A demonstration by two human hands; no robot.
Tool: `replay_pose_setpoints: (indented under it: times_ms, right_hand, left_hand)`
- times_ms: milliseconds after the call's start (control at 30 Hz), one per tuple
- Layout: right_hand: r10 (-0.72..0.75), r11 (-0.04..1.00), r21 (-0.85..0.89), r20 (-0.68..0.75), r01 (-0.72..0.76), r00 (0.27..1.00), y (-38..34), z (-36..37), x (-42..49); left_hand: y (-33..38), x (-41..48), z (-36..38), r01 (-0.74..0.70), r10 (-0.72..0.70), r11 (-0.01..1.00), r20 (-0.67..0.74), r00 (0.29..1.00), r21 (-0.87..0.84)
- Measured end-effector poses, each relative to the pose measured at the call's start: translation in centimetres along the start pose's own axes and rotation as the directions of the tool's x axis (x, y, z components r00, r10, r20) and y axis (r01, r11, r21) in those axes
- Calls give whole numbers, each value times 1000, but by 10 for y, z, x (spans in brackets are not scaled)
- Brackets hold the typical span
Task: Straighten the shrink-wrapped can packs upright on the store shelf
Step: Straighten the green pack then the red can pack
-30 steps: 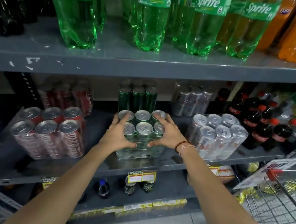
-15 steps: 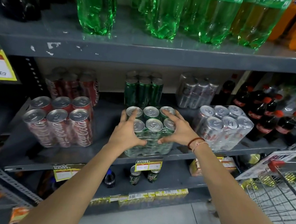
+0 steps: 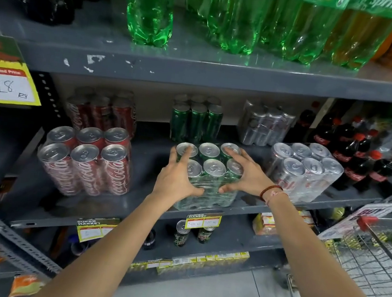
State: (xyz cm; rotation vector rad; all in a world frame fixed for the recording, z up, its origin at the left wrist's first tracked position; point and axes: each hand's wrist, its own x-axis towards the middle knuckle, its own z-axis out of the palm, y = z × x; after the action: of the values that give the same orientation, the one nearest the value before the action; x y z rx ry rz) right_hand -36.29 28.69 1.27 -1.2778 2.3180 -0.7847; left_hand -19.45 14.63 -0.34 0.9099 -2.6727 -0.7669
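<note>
Got both hands clamped on the green can pack (image 3: pixel 207 174) mid-frame on the middle shelf (image 3: pixel 244 206): my left hand (image 3: pixel 175 180) grips its left side, my right hand (image 3: pixel 246 177) its right. It leans toward me, between the red pack (image 3: pixel 86 161) and silver pack (image 3: pixel 304 171).

Head view, close, down toward shelf (image 3: pixel 206 214)

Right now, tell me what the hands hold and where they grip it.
Both hold the green can pack: left hand on its left side, right hand on its right side.
</note>
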Motion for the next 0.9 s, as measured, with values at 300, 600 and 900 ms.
replay_pose_setpoints:
  times_ms: [300, 600, 900]
  right_hand:
    - [-33, 999, 35, -224, 42, 974, -64, 16, -25]
    - [-236, 972, 18, 79, 235, 969, -173, 125, 38]
    - [-152, 986, -52, 65, 155, 986, -206, 165, 78]
  left_hand:
    - [-57, -33, -75, -154, 106, 962, -209, 972, -227]
    - [-179, -63, -142, 67, -116, 990, -447, 887, -123]
    - [-210, -38, -155, 136, -140, 989, -71, 988, -54]
